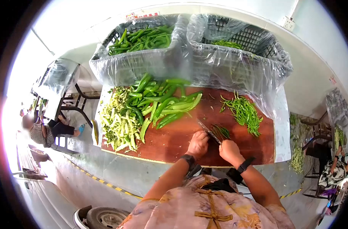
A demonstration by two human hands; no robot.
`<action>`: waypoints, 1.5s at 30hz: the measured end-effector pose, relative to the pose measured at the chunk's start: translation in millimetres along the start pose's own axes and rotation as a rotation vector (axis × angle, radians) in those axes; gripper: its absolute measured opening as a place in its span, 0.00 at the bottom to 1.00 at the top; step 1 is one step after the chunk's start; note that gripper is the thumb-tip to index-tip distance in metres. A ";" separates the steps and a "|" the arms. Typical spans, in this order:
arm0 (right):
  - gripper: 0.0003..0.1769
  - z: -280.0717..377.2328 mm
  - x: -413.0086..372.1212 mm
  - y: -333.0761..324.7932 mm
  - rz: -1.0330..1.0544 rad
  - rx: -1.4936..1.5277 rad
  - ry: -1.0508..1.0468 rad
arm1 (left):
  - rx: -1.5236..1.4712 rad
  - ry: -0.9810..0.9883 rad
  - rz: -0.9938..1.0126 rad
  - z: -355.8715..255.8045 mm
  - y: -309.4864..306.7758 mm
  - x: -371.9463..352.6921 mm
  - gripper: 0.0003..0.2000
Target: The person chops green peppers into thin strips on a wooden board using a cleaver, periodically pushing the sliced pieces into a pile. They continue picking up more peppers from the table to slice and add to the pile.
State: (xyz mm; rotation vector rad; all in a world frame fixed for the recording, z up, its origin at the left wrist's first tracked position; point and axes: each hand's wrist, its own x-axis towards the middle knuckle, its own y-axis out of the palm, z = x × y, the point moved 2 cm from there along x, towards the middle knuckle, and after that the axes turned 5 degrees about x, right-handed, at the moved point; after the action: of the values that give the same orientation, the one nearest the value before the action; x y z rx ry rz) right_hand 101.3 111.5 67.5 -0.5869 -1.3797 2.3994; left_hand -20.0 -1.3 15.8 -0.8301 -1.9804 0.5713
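Note:
My right hand is wrapped round a knife, whose blade slants up and to the left over the brown board. On the other side of the blade, my left hand rests on the board with its fingers curled. What those fingers hold, if anything, is hidden. A small bunch of dark green strips lies just right of the blade. Farther right is a loose pile of thin green shreds. Long green peppers, some split open, are heaped to the left, beside a mound of pale pepper cores and scraps.
Two plastic-lined crates stand behind the board: the left crate holds green peppers, the right crate green shreds. A person sits far left, and another person far right. Scraps lie on the right floor.

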 end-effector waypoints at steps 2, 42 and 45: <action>0.13 0.2 6.8 2.1 -0.007 0.016 -0.009 | 0.028 -0.020 -0.002 0.3 -0.4 -0.8 0.12; 0.15 0.7 19.8 -6.2 -0.124 0.071 0.072 | 0.212 -0.070 -0.005 -6.2 -16.0 4.2 0.13; 0.12 -9.3 -4.0 -15.5 -0.208 -0.051 -0.008 | 0.180 -0.131 -0.009 -4.2 -12.0 1.8 0.13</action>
State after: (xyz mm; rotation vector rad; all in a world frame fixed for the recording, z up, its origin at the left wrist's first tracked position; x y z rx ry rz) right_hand 110.3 124.2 77.6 -0.4239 -1.4325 2.2104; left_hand -21.1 -7.7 26.9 -0.6874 -2.0139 0.8038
